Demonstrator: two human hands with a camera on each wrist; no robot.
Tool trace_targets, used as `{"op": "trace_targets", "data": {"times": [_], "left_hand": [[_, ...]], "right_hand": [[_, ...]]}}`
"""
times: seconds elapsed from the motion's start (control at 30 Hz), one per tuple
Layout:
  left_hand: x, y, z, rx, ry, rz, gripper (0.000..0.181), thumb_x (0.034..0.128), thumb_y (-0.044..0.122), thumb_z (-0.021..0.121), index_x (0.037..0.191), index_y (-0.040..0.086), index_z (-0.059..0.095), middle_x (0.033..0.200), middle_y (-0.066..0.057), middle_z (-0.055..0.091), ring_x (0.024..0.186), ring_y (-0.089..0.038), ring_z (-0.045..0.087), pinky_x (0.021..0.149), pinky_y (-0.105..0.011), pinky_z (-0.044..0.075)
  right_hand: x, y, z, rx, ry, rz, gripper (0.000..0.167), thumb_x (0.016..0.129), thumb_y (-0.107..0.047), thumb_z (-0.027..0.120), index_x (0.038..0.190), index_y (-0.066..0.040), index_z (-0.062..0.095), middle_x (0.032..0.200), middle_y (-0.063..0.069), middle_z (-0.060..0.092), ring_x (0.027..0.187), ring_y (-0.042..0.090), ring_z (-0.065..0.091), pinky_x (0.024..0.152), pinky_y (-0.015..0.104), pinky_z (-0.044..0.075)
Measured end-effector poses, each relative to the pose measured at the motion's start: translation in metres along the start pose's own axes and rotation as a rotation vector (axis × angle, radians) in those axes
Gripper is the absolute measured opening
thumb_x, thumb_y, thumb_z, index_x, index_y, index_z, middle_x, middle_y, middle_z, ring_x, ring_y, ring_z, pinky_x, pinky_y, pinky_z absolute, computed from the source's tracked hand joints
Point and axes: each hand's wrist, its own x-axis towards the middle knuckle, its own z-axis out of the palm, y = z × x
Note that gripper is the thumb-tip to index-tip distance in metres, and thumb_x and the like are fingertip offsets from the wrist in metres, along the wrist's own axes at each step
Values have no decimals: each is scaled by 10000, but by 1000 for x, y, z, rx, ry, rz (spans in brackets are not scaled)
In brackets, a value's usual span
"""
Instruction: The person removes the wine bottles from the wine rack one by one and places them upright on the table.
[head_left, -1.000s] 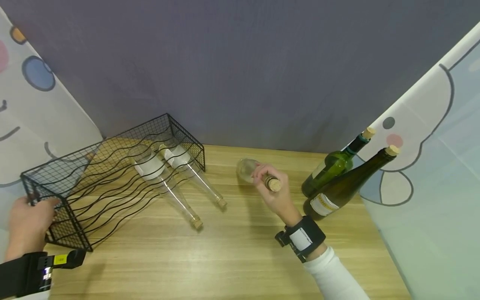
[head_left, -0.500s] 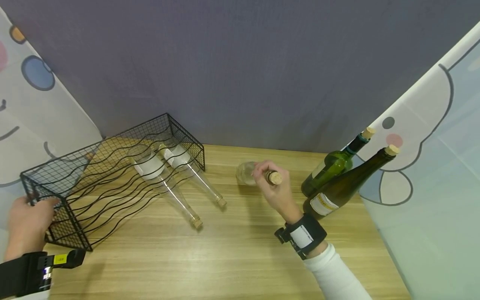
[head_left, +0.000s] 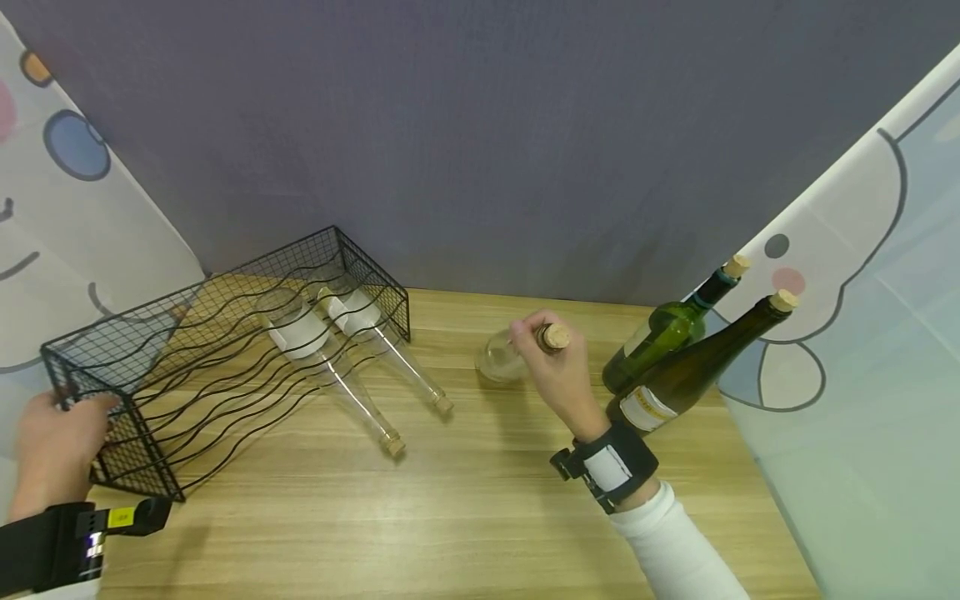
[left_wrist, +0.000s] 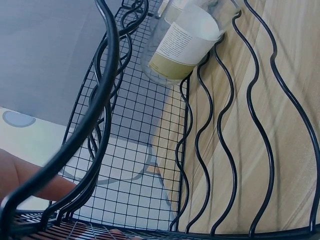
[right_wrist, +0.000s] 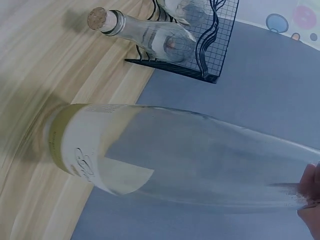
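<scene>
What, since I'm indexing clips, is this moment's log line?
left hand: grips rack; right hand: holds clear bottle by neck; in rack: two bottles; standing: green bottles

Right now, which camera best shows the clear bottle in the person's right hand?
The right wrist view: the clear bottle appears large and side-on, its label visible but its top cut off. The head view looks down on its cork and body, the right hand covering part. The left wrist view misses it.

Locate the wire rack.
In the head view, the wire rack sits at left, its near end gripped by the left hand, two clear bottles lying in it.
</scene>
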Motion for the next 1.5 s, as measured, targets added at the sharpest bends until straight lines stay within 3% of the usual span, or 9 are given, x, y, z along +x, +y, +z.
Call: {"op": "trace_targets", "data": {"times": [0.13,0.23,0.43,0.63,0.87,1.1,1.27,1.5], "left_hand": [[-2,1,0,6,-4,0,715,1011,286,278,1559,-21,-64,1627,-294,-22,1474,-530,120,1141,-694,253],[-2,3,-1,11,-5,-4,714,1011,288,275,1557,-24,-63,1625,-298,-11,1472,-527,136,1140,-691,260],[-2,3,-1,16,-5,-4,712,1012,283,273,1553,-34,-65,1622,-306,-10,1471,-529,136,1143,-690,256],[-2,2,-1,11,-2,-3,714,1009,281,279,1556,-30,-59,1618,-316,21,1455,-535,177,1132,-692,272],[-1,1,-1,8,3,-2,718,1008,280,280,1556,-23,-72,1626,-294,-31,1476,-530,110,1143,-697,244],[2,1,-1,13,2,-7,714,1009,270,278,1554,-27,-77,1618,-315,11,1440,-548,195,1132,-693,268],[0,1,-1,17,-3,-1,717,1008,274,285,1554,-33,-65,1608,-334,49,1382,-562,257,1104,-695,301],[-3,1,-2,11,-17,4,723,1011,290,283,1555,-26,-73,1617,-317,3,1446,-547,182,1126,-696,273]], "right_hand": [[2,-2,0,26,26,29,154,916,4,597,787,83,571,754,-115,630,674,22,594,625,164,502],[3,-2,0,49,42,11,158,915,23,599,783,90,545,755,-157,613,666,24,587,624,166,502],[6,-4,0,70,54,3,170,914,40,605,775,80,517,725,-131,611,638,75,591,616,180,509],[9,-9,1,22,85,44,224,927,-18,626,744,45,513,665,-105,581,600,120,546,587,209,470],[12,-12,1,-10,132,125,271,954,-119,632,738,8,529,651,188,574,590,158,539,587,235,454],[18,-9,0,22,176,136,294,953,-116,636,700,-24,519,582,-45,557,542,110,530,562,230,458],[18,-5,-5,47,172,122,315,953,-97,632,677,-9,509,562,-14,541,520,127,523,534,233,453],[14,-2,-12,68,181,84,339,964,-71,580,659,38,480,532,-17,519,498,136,508,533,246,486]]}}
